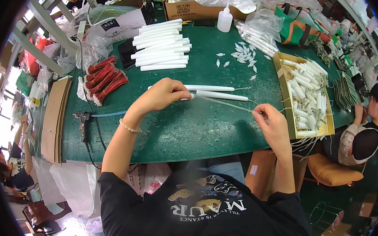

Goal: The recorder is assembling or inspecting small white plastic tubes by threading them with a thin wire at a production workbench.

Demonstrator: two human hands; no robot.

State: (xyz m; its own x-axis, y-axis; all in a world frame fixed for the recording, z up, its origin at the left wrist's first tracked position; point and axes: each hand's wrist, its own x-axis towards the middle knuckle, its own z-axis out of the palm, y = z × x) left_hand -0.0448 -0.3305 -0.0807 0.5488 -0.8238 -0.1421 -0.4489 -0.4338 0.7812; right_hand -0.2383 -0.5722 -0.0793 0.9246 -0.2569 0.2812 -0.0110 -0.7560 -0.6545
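Note:
My left hand (166, 95) is closed, thumb and fingertips pinching a small white piece, mostly hidden by the fingers. A thin pale cord (225, 103) runs taut from there to my right hand (272, 124), whose thumb and forefinger are pinched together on its other end. Just beyond the cord, a white candle-shaped tube (221, 95) lies on the green table, a thin wire trailing from its right end. Behind it lies another white tube (215, 88), partly covered by my left hand.
White tubes (161, 46) are piled at the back. Red wire bundles (104, 81) and a glue gun (83, 120) lie left. White flame-shaped pieces (244, 55) are scattered near a squeeze bottle (224, 20). A yellow box (288, 108) of wired white cylinders stands right. A co-worker (368, 126) sits beyond.

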